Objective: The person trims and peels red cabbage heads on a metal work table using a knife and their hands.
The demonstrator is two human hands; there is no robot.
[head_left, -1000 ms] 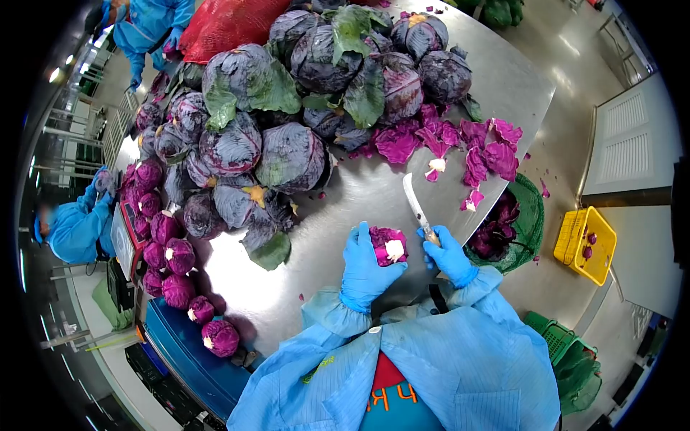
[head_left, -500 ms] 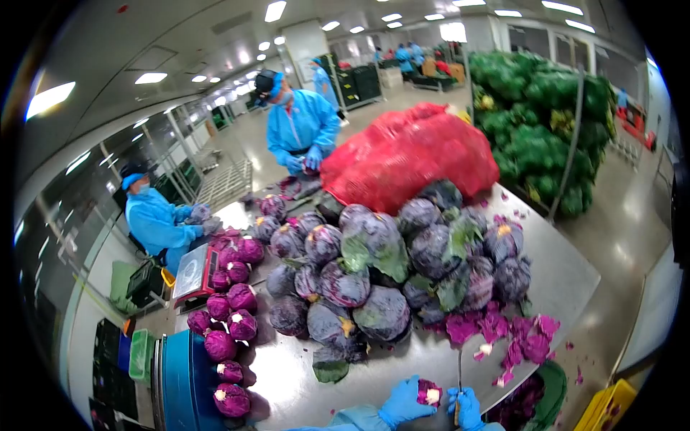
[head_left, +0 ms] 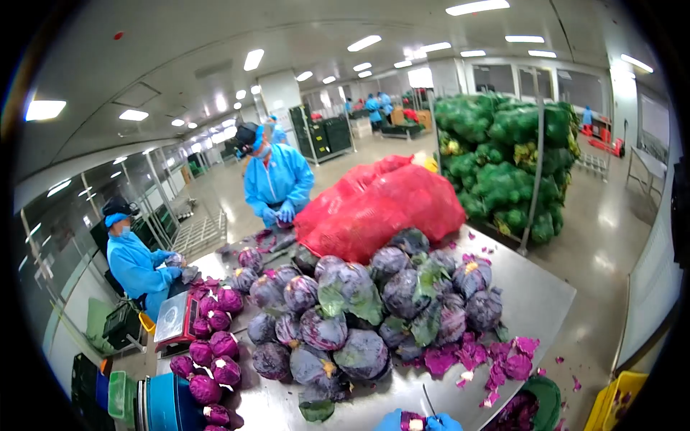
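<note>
At the bottom edge of the head view, my left hand (head_left: 389, 421) in a blue glove is closed around a small trimmed red cabbage (head_left: 412, 419) with a pale cut stem end. Close against it on the right, my right hand (head_left: 443, 423), also gloved, grips a knife (head_left: 428, 399); the thin blade points up and its handle is hidden in the fingers. Both hands are partly cut off by the frame. Beyond them lies a heap of untrimmed red cabbages (head_left: 363, 354) with dark outer leaves. Peeled purple leaves (head_left: 517, 365) are scattered to the right.
Trimmed cabbages (head_left: 205, 388) line the left side of the steel table (head_left: 535, 291), near a red scale (head_left: 172, 317) and a blue container (head_left: 169, 404). A red mesh sack (head_left: 381, 208) stands behind. Two co-workers (head_left: 277, 179) work across the table. Below right are a green bin (head_left: 550, 395) and yellow crate (head_left: 611, 402).
The view has tipped upward, so the table and my hands sit lower in the frame. My right hand has brought the knife closer to the cabbage in my left hand.
</note>
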